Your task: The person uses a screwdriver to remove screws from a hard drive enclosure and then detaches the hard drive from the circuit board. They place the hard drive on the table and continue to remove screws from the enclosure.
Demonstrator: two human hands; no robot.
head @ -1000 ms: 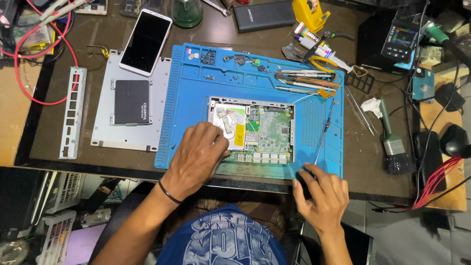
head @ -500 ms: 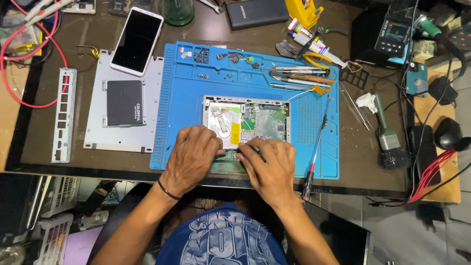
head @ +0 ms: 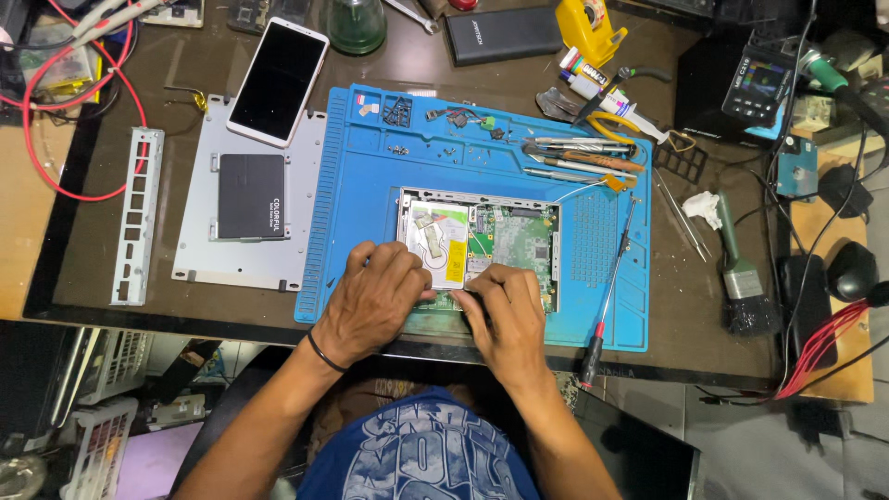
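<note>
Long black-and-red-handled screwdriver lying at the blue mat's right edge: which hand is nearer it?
Right. The right hand rests on the open circuit-board case, just left of the screwdriver. The left hand lies farther left, beyond the right hand.

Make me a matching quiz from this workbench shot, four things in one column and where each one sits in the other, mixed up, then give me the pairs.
Things:
1. smartphone
2. black drive
3. brush
4. open circuit board case

Places:
A. on the blue mat, under both hands
B. on the bare table right of the mat
C. partly on the grey metal plate's top edge, screen up
D. flat in the middle of the grey metal plate

Pairs: 1-C, 2-D, 3-B, 4-A. The left hand and right hand rest on the case's near edge.
</note>
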